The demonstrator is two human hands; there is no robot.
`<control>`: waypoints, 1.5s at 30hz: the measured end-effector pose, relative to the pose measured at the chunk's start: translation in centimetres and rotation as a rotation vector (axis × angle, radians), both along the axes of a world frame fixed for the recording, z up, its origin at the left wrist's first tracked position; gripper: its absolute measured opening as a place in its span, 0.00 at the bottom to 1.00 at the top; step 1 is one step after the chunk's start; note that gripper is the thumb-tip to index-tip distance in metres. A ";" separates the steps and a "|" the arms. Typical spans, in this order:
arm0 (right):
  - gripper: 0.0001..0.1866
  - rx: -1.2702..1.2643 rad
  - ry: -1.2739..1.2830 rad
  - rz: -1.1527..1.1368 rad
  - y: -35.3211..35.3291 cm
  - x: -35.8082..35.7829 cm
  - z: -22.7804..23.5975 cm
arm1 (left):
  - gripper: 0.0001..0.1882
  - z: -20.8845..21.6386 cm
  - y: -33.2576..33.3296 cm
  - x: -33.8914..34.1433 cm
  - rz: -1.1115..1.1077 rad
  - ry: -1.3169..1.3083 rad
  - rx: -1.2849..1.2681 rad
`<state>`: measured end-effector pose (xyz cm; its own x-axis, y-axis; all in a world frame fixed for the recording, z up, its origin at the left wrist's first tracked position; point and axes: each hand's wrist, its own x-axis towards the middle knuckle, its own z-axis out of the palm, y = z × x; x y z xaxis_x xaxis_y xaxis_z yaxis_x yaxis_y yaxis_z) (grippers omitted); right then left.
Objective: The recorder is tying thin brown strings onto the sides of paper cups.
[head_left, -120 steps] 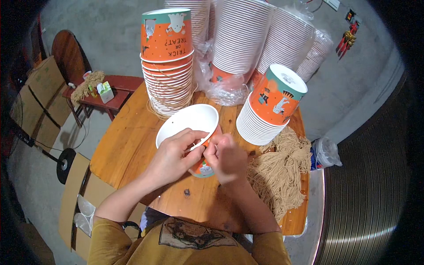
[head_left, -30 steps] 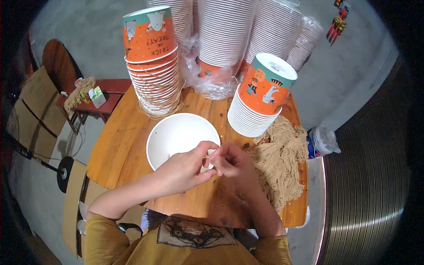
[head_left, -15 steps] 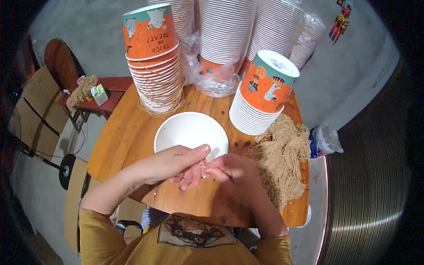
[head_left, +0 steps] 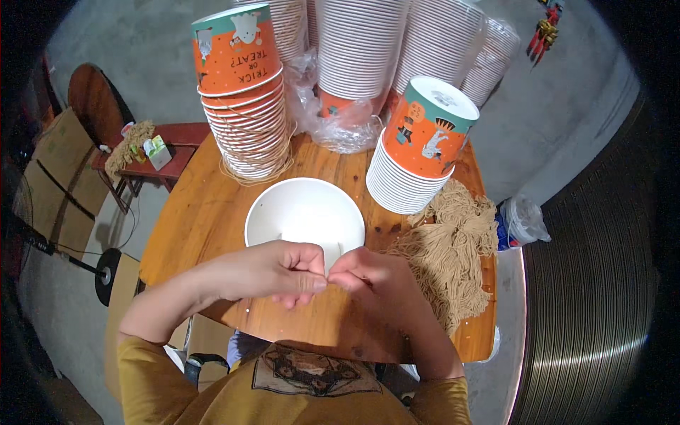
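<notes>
My left hand and my right hand meet above the near part of the table, fingertips nearly touching. Each is closed in a pinch; whatever lies between the fingertips is too small to make out. Just beyond them a white paper bucket stands with its open mouth up, its near side partly hidden by my hands. To the right of my right hand lies a heap of tan cord.
On the wooden table, a stack of orange and green paper buckets wound with cord stands back left. Another upside-down stack is back right. Plastic-wrapped bucket stacks rise behind. A red bench with more cord is at left.
My left thumb has come down and its fingers have closed into a pinch against my right fingertips. My right hand stays in nearly the same place, still pinched.
</notes>
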<state>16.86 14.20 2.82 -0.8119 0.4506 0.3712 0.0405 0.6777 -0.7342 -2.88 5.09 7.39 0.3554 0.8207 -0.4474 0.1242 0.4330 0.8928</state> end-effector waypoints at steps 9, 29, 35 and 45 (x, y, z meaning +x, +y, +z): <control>0.11 -0.605 -0.115 0.235 -0.1 1.1 -0.6 | 0.06 -2.8 -1.8 1.8 -0.164 1.124 1.491; 0.08 -0.271 0.250 -0.293 -0.5 1.0 -4.1 | 0.18 -3.0 0.6 3.1 0.079 0.729 0.745; 0.08 -0.226 0.313 -0.364 1.0 0.4 -4.9 | 0.24 -2.9 0.7 2.5 0.098 0.792 0.637; 0.11 -0.020 0.295 -0.221 -0.3 -4.8 -3.4 | 0.21 -1.9 -1.6 -0.6 0.387 0.437 0.499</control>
<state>12.01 13.89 -0.57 -0.5534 0.6126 0.5643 -0.0309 0.6620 -0.7489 -3.45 3.48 5.48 -0.1222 0.9922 -0.0256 0.4323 0.0765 0.8985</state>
